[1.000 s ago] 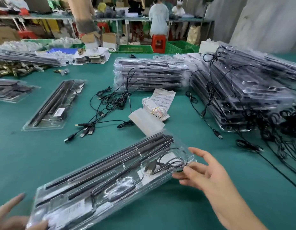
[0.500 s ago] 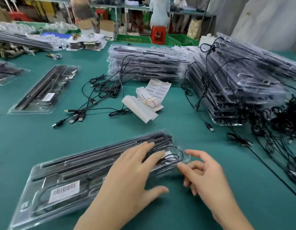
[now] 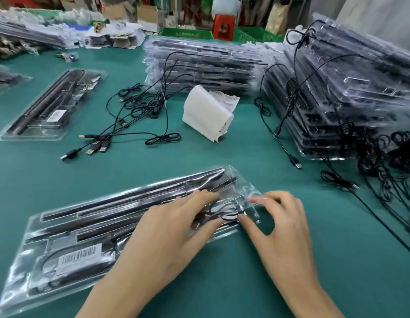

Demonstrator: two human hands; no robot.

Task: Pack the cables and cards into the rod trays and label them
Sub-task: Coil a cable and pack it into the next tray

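Observation:
A clear plastic rod tray (image 3: 89,228) with black rods, a coiled black cable and a barcode label (image 3: 79,257) lies flat on the green table in front of me. My left hand (image 3: 169,235) presses flat on the tray's right part, fingers straight over the cable compartment. My right hand (image 3: 279,228) is at the tray's right end, thumb and fingertips pinching the edge of the clear plastic. A white roll of labels with a stack of cards behind it (image 3: 208,111) sits mid-table. Loose black USB cables (image 3: 130,118) lie left of it.
Tall stacks of filled trays stand at the back centre (image 3: 199,63) and at the right (image 3: 351,88), with tangled cables (image 3: 383,161) draped over the right stack. Another packed tray (image 3: 48,106) lies at the left. People and crates are beyond the table.
The tray was lowered from tilted in the air onto the table. My left hand moved from its left corner to press on the right part; my right hand closed on the right end.

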